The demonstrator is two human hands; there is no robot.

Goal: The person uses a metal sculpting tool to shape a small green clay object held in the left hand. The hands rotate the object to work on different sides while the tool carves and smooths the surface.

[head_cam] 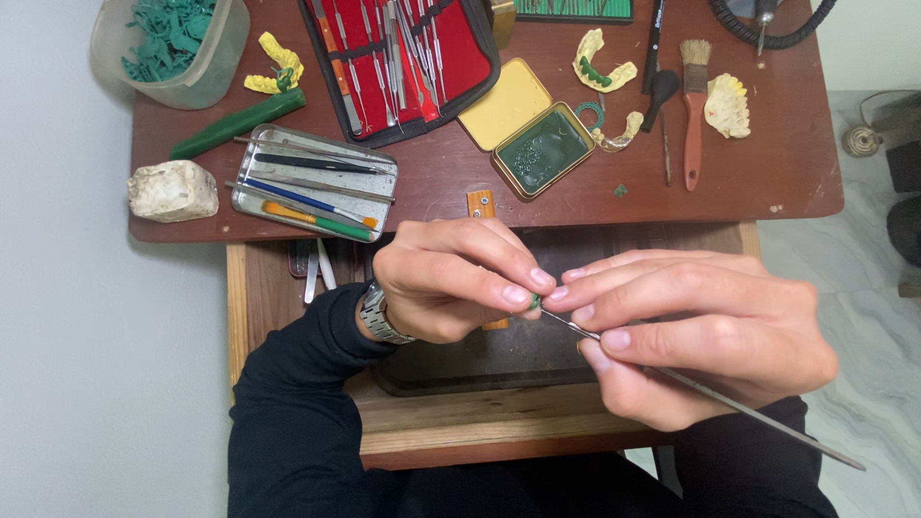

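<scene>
the left hand (451,283) pinches a tiny green piece (534,301) between thumb and forefinger tips, closed tight on it, so the piece sits steady just above the dark tray (480,364) in the open drawer — a spot where any scrap that falls would likely be caught. the right hand (700,336) is closed around a slim metal tool (710,395), gripped low like a pen, its shaft trailing off toward 4 o'clock while its tip meets the green piece; the forefinger tips of both hands touch, which seems to brace the tool for fine control.

on the counter (787,182), at 12 o'clock from the hands, an open tin (542,149) of dark green material lies just beyond the drawer edge, lid folded back, near enough to dip into. at 10 o'clock a metal tray of instruments (315,182) rests flat, and beyond it a red instrument case (398,62) lies unzipped with its tools strapped in rows — all within reach. a tub of green scraps (173,48) stands at the far 10 o'clock corner, a pale stone block (173,190) at the left edge. yellow dental casts (602,62) and a brush (694,105) lie toward 1 o'clock.
</scene>
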